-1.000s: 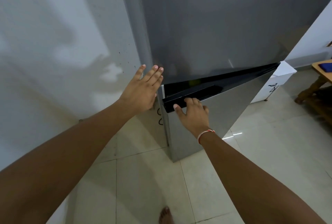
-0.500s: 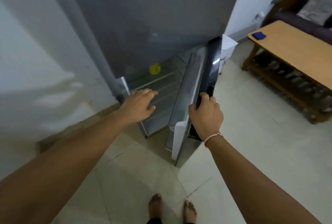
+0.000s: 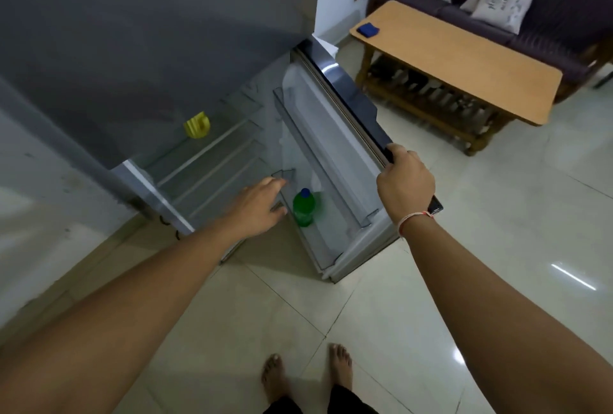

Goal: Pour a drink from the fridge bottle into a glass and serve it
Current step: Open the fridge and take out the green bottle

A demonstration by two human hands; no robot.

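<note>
A green bottle point(image 3: 303, 208) with a blue cap stands upright in the lowest rack of the fridge door point(image 3: 335, 135), which is swung wide open. My right hand point(image 3: 404, 181) grips the door's top outer edge. My left hand point(image 3: 257, 206) is open with fingers spread, just left of the bottle and not touching it. The grey fridge point(image 3: 149, 48) fills the upper left, and its glass shelves show below. No glass is in view.
A yellow object point(image 3: 197, 125) sits on an upper fridge shelf. A wooden coffee table point(image 3: 457, 55) with a blue item point(image 3: 368, 30) stands to the right, a dark sofa point(image 3: 547, 15) with cushions behind it. My bare feet point(image 3: 308, 370) stand on pale floor tiles.
The fridge door has swung from nearly closed to wide open under my right hand. The green bottle has come into view, and my left hand has moved from the fridge edge toward it.
</note>
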